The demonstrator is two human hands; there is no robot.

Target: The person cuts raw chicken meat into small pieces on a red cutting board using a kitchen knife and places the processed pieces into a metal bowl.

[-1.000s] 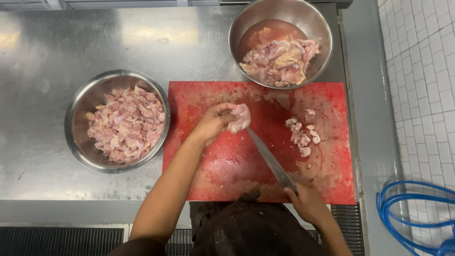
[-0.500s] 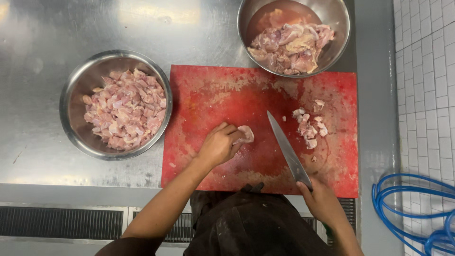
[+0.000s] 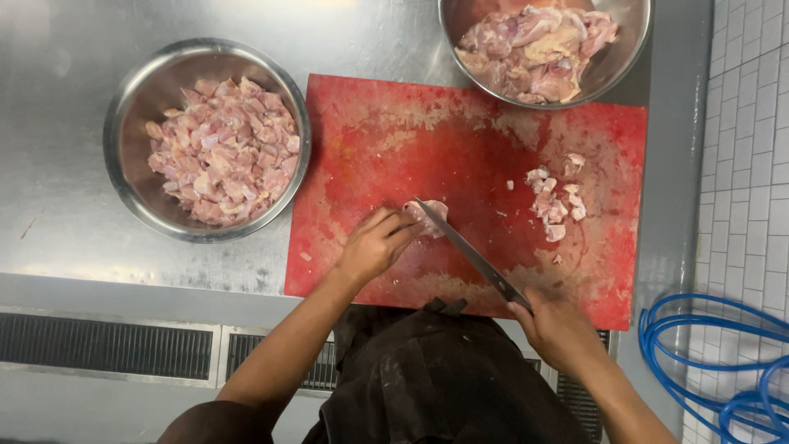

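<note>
In the head view, a pale pink piece of raw chicken (image 3: 429, 217) is pinned on the red, scuffed cutting board (image 3: 386, 148) by the left hand (image 3: 374, 245), fingers curled over it. A knife (image 3: 472, 256) is gripped by the right hand (image 3: 559, 329), its blade against the piece. Diced meat fills a round steel bowl (image 3: 131, 123) on the steel worktop (image 3: 66, 238).

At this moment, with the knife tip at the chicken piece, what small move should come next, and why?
Probably press the knife down through the chicken piece. The left hand pins it on the red board, and the blade, held by the right hand, already lies across it. Small cut bits lie to the right.
</note>
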